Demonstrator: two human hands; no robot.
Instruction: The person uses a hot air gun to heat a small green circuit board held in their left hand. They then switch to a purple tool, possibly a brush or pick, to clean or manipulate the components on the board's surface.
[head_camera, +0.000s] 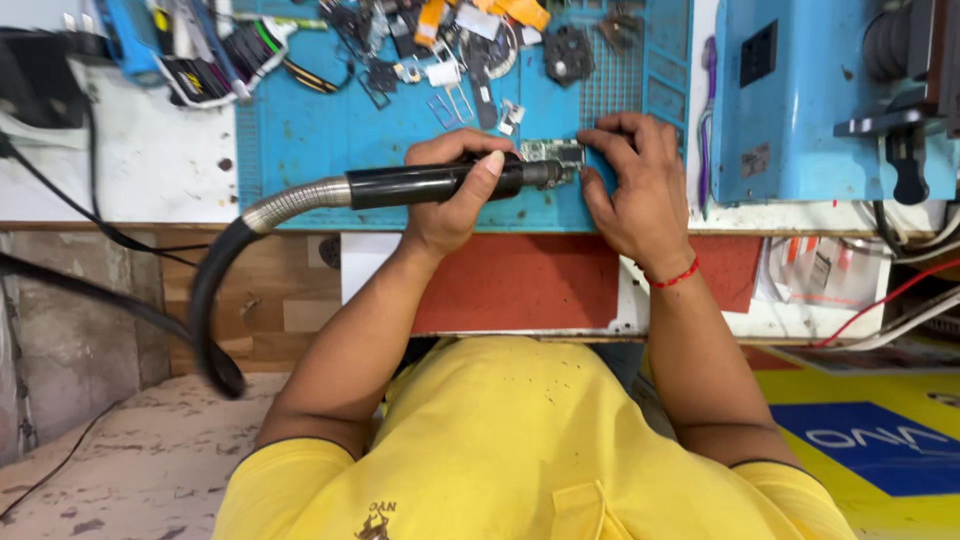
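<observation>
While my left hand wraps its fingers tight around the black hot air tool, my right hand presses a small green circuit board down on the blue mat, near the middle top of the frame.

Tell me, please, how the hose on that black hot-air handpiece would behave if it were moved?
The corrugated metal hose probably flexes yet holds a springy curve, as it sags off the bench. It may tug on the handpiece in the left hand.
</observation>
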